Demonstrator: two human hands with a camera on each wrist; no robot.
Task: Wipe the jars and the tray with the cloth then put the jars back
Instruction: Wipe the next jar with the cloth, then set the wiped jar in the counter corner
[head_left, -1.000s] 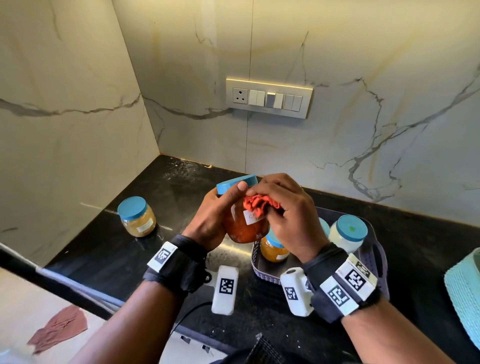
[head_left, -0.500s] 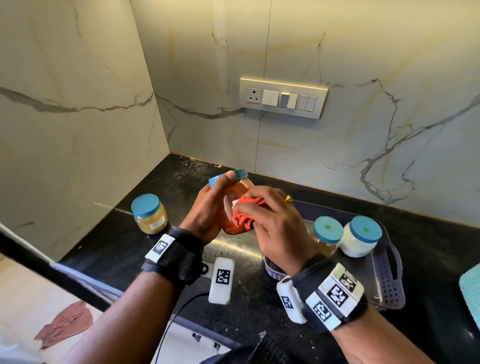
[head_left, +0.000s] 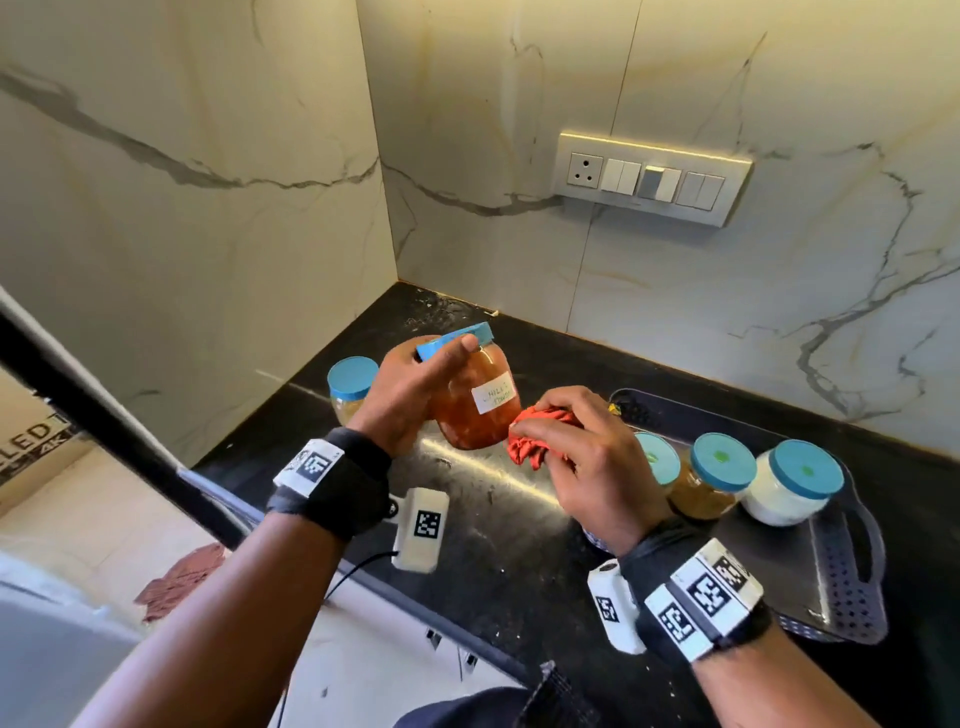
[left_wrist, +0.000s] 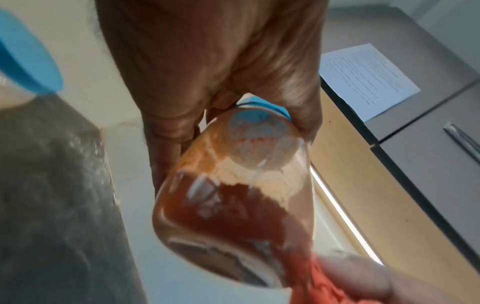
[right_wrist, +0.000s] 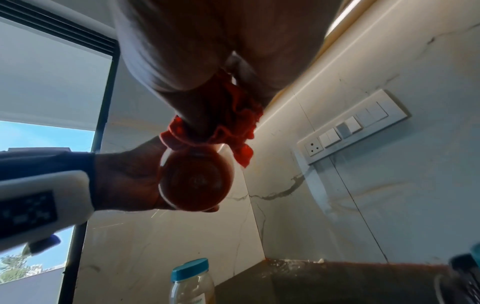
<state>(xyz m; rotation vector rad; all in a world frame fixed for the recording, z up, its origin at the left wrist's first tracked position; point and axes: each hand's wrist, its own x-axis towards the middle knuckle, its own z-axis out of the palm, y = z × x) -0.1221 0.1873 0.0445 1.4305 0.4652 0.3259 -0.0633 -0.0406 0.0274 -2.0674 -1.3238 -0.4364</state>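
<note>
My left hand (head_left: 415, 387) grips a jar of red powder (head_left: 475, 402) by its blue lid and neck, tilted above the black counter. The same jar (left_wrist: 233, 216) fills the left wrist view, and its base (right_wrist: 196, 181) faces the right wrist camera. My right hand (head_left: 576, 457) holds a bunched red cloth (head_left: 537, 441) against the jar's lower right side. The cloth (right_wrist: 228, 127) shows under my right fingers. A dark perforated tray (head_left: 852, 587) on the right holds three blue-lidded jars (head_left: 714, 475). Another blue-lidded jar (head_left: 350, 384) stands on the counter to the left.
The black counter (head_left: 498, 519) ends in a marble corner at the back left. A switch panel (head_left: 652, 176) sits on the back wall. The counter's front edge runs below my wrists, with floor and a reddish rag (head_left: 179, 579) beneath.
My right hand with the cloth has slid from the jar's front label down to its lower right side, uncovering the label. The left hand still holds the jar, tilted.
</note>
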